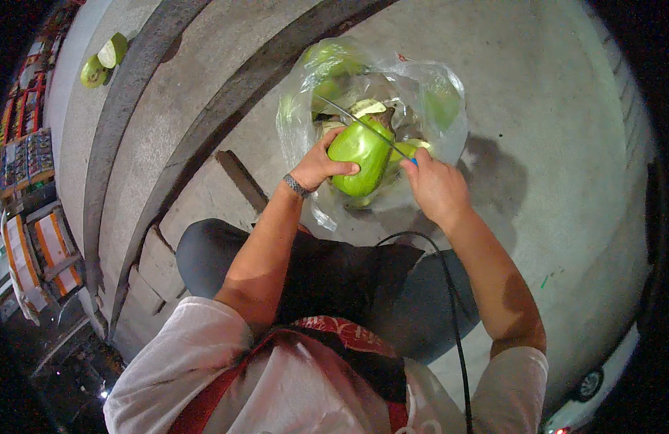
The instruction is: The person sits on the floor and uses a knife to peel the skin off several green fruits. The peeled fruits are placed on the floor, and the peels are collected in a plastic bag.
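Note:
A smooth green fruit or vegetable, perhaps a gourd or an eggplant (361,154), is held by my left hand (321,163), its brown stem end pointing away from me. My right hand (440,187) grips the blue handle of a knife (361,122). The thin blade lies across the upper part of the green piece; whether it has cut in cannot be told. Both hands are over an open clear plastic bag (448,92), which holds more green pieces (435,108) and pale cut ones (368,107).
The bag rests on a concrete floor (562,163). Curved step edges (237,89) run at the left, with green pieces, one cut (112,51), on a farther step. A black cable (448,276) crosses my lap. A car (595,382) stands at the lower right.

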Available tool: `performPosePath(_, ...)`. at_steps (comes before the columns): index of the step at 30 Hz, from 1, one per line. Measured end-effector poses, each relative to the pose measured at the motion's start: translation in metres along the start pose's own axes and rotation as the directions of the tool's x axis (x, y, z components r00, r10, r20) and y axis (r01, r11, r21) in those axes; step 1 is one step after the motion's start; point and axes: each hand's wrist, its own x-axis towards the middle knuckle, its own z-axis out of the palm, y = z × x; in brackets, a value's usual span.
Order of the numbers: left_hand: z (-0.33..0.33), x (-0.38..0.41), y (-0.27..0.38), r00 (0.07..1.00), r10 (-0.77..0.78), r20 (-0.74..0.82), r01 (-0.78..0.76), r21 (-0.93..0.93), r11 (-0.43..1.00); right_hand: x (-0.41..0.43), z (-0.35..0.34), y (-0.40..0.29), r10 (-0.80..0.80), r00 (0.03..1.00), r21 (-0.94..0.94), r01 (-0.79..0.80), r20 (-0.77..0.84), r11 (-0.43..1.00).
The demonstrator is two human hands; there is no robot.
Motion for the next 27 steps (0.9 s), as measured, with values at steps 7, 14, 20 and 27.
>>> performPosePath(7, -0.002, 0.0, 0.004, 1.0, -0.003, 0.012, 0.004, -0.016, 1.0, -0.007, 0.012, 0.009, 0.008, 1.0, 0.013, -0.008, -0.02, 1.0)
performPosePath(14, 0.0, 0.001, 0.017, 0.999, -0.04, -0.01, 0.041, 0.151, 0.988, -0.008, 0.003, 0.003, 0.111, 0.989, 0.026, -0.114, 0.097, 0.993)
performPosePath(20, 0.026, -0.003, 0.001, 0.997, -0.058, 0.049, 0.046, 0.228, 0.973, -0.005, 0.007, -0.006, 0.12, 0.983, 0.068, -0.131, 0.141, 0.989)
performPosePath(27, 0.016, 0.002, 0.002, 0.997, 0.013, -0.076, 0.008, 0.269, 0.963, -0.007, 0.004, 0.003, 0.158, 0.976, 0.06, -0.169, 0.152, 0.984)
